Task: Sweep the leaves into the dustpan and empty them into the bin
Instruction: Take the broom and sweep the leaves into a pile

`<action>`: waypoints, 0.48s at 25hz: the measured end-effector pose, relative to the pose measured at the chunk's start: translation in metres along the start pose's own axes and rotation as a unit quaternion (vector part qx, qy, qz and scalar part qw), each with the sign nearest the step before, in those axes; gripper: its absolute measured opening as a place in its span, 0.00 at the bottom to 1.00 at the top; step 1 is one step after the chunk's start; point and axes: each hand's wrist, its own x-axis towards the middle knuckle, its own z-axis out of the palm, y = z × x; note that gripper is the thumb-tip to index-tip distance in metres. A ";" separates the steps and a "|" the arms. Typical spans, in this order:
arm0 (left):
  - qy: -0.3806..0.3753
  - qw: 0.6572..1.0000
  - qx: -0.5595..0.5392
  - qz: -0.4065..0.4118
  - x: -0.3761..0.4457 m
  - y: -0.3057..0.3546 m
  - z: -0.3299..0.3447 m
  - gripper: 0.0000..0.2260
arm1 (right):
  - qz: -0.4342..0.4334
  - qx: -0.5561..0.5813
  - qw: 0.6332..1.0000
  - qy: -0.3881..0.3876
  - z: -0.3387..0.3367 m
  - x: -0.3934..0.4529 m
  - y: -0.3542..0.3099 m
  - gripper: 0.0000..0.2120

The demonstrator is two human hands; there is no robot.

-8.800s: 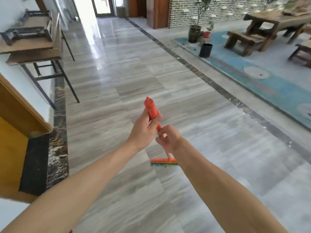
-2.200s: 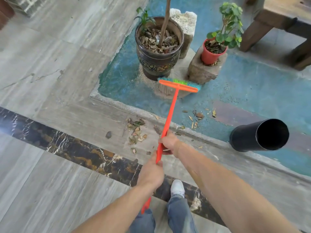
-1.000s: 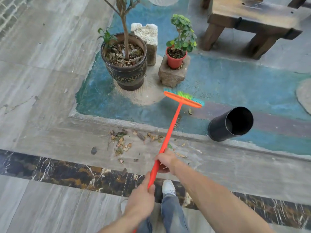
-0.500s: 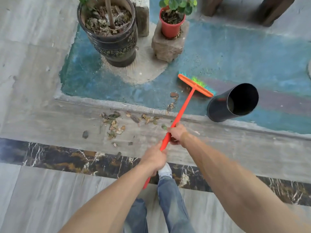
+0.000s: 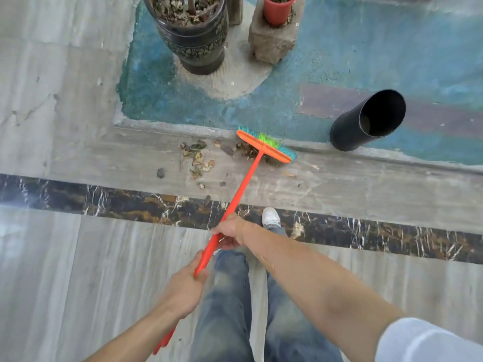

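Note:
Both hands hold an orange broom (image 5: 244,182) by its long handle. My right hand (image 5: 230,232) grips higher up the shaft, and my left hand (image 5: 187,283) grips near the handle's end. The broom head, with green and blue bristles, rests on the grey stone strip at the edge of the blue floor. Dry brown leaves (image 5: 200,159) lie scattered on the strip just left of the head, some touching it. A black cylindrical bin (image 5: 366,121) stands on the blue floor to the right of the broom head. No dustpan is in view.
A large dark plant pot (image 5: 194,40) and a small red pot (image 5: 277,9) on a stone block (image 5: 271,40) stand beyond the leaves. A dark marble band (image 5: 104,202) crosses the floor. My legs and a white shoe (image 5: 270,218) are below the hands.
The broom head has been drawn back from the blue floor onto the grey strip, bringing leaves with it. I have stepped back, so the pots and bin sit farther up in view.

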 end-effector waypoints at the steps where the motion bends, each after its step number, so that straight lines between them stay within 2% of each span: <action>1: 0.008 1.000 0.016 0.006 -0.009 -0.009 -0.005 0.23 | -0.007 0.002 1.000 -0.014 0.011 -0.004 0.001 0.18; 4: 0.031 0.998 0.040 0.041 -0.008 -0.002 -0.014 0.23 | -0.037 0.018 0.999 -0.004 0.005 -0.016 -0.008 0.13; 6: 0.033 0.994 0.072 0.077 0.015 0.036 -0.010 0.22 | -0.070 0.033 0.995 0.055 -0.032 -0.018 -0.021 0.06; 9: 0.025 0.989 0.098 0.107 0.069 0.116 0.011 0.22 | -0.108 0.070 0.979 0.156 -0.108 -0.012 -0.042 0.07; 12: 0.005 0.991 0.079 0.108 0.115 0.175 0.025 0.23 | -0.126 0.129 0.958 0.223 -0.157 0.007 -0.050 0.06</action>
